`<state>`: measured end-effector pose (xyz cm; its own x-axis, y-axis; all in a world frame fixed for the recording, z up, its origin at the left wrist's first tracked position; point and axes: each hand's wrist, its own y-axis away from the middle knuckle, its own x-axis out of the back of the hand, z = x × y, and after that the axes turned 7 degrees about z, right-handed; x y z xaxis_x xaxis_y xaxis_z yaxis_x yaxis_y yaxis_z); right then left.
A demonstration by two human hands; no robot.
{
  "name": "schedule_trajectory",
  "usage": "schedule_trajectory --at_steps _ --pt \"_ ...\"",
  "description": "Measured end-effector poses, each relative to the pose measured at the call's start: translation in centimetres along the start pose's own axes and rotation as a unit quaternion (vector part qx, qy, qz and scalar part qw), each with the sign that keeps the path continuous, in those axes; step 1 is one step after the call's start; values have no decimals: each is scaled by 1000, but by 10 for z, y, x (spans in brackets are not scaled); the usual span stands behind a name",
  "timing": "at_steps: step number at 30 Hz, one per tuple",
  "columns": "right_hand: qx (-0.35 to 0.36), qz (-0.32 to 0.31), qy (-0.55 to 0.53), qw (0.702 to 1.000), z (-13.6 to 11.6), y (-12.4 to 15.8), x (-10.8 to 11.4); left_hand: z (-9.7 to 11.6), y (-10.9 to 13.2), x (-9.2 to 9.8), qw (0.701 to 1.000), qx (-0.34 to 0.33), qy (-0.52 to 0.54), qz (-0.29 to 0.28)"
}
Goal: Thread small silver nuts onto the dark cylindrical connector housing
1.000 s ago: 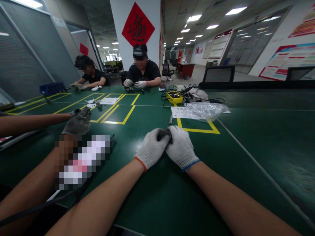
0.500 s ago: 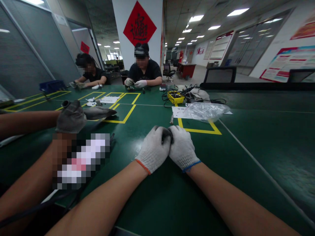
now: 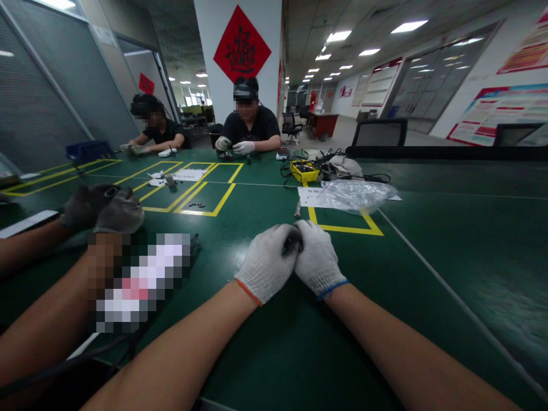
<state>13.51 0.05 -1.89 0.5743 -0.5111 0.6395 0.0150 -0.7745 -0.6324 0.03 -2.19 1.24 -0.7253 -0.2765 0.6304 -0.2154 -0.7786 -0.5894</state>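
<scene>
My left hand (image 3: 270,260), in a white knit glove with an orange cuff, is closed above the green table (image 3: 240,354). Pressed against it is my right hand (image 3: 319,257), in a white glove with a blue cuff, its fingers curled in. Between the fingertips shows a dark spot; whether it is a small part or the gloves' dark fingertips I cannot tell. Just beyond the hands a small metallic piece (image 3: 298,208) lies on the table. Behind it are a white paper sheet (image 3: 309,197) and a crumpled clear plastic bag (image 3: 357,195).
At the left, a co-worker's gloved hands (image 3: 117,211) are near a blurred-out object (image 3: 145,279). A yellow bin (image 3: 303,171) and black cables (image 3: 331,157) lie further back. Small dark bits (image 3: 197,205) sit inside yellow tape. Two people (image 3: 257,123) work across the table.
The co-worker's gloved hands at the left have drawn back leftward, uncovering the small dark bits. My left hand has turned slightly, showing more of its dark fingertips; my right hand has barely moved.
</scene>
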Motion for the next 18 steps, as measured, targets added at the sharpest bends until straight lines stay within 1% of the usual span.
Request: schedule_trajectory --at_steps 5,7,11,13,15,18 --pt "-10 -13 -11 1000 -2 -1 1 -1 -3 3 1000 5 4 -7" --pt "-14 -15 -18 1000 -3 -2 2 -2 -4 4 999 24 28 -6" --pt "-25 -12 -40 999 -1 -3 0 -6 -6 3 990 80 114 -5" --pt "-26 -2 -59 998 0 -3 -1 -9 -8 3 981 103 162 13" --pt "-24 10 -88 996 2 -2 -2 -13 -11 3 969 123 212 44" --pt "-16 35 -154 987 4 -2 -3 -18 -14 5 946 155 275 79"
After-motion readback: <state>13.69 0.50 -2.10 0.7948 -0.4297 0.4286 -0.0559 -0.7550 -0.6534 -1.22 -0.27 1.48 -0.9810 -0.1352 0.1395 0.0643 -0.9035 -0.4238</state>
